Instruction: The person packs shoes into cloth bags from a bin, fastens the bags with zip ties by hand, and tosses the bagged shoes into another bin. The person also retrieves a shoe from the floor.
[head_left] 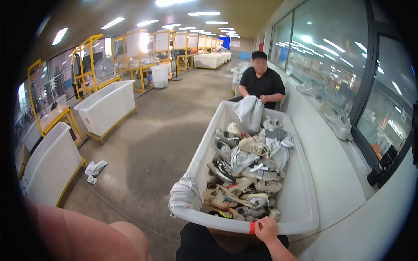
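Note:
My right hand (266, 228) rests at the near edge of a long white plastic tub (302, 195), its fingers closed over the rim beside a strip of red tape (252, 227). Used shoes (254, 148) fill the tub in a loose heap, with grey cloths among them. A light grey cloth (185, 195) hangs over the tub's near left corner. Large and very close to the camera, my left arm or hand (87, 230) fills the lower left; its fingers cannot be made out.
Across the tub a co-worker (262, 85) in black holds a grey cloth (249, 111). White wheeled bins (109, 106) and yellow-framed benches stand along the left. A cloth (95, 170) lies on the floor. On the right windowsill are shoes (337, 119) and a black bottle (383, 165).

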`<state>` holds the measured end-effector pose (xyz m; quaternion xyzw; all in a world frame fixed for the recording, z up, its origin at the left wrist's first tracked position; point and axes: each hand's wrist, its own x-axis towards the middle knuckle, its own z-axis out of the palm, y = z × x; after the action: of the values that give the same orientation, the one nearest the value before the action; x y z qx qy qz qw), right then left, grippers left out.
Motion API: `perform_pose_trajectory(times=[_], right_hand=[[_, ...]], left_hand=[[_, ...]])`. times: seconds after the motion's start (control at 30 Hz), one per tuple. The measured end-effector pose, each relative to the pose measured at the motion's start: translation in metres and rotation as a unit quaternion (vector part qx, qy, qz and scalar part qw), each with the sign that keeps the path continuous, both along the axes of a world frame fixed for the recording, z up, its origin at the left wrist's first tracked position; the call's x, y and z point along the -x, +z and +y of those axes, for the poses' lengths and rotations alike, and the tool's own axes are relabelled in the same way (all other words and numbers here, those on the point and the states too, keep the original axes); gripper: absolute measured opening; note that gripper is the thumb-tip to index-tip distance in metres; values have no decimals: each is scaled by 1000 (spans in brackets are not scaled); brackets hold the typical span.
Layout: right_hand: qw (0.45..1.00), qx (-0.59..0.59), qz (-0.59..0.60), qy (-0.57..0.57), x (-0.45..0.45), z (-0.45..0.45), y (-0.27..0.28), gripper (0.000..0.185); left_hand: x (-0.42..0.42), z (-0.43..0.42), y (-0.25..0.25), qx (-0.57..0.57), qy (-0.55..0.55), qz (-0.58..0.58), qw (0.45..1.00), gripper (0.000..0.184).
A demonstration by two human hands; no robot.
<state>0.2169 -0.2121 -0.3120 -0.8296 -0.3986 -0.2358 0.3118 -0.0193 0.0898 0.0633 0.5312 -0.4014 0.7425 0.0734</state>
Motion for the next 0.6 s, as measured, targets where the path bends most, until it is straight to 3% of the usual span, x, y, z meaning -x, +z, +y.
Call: perform_pose_trajectory(times=[0.17,0.6], right_hand=[[1000,4,2,5,-7,4,3,10],[1000,16,25,7,-1,0,-6,9]], left_hand=[[-9,9,6,-12,18,1,1000,50],[-27,-23,-40,79,27,161,983,47]])
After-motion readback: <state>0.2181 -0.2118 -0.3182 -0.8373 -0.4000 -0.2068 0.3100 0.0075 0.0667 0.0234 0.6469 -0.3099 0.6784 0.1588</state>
